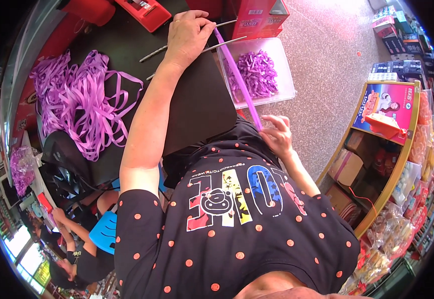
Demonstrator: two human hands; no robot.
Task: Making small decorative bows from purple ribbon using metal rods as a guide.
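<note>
Black T-shirt (pixel 234 239) with orange dots (pixel 259 228)

Room above black tabletop (pixel 199 99), metal rods (pixel 227 45) across, red box (pixel 259 20) beyond

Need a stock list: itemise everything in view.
Table: one, black, centre
Ribbon heap: one, purple, table's left
Tub: one, whitish, beside table
Ribbon pieces: many, purple, inside tub
Stretched ribbon: one, purple, across tub
Rods: two, silvery, upper table
Boxy objects: several, red, top
Seat: one, blue, lower left
Cabinet: one, gold edges, right
Packets: many, mixed, far right
Worker: at least one, black clothes, lower left
Shirt: one, black, bottom
Left hand: one, bare, ribbon's upper end
Right hand: one, bare, ribbon's lower end
</note>
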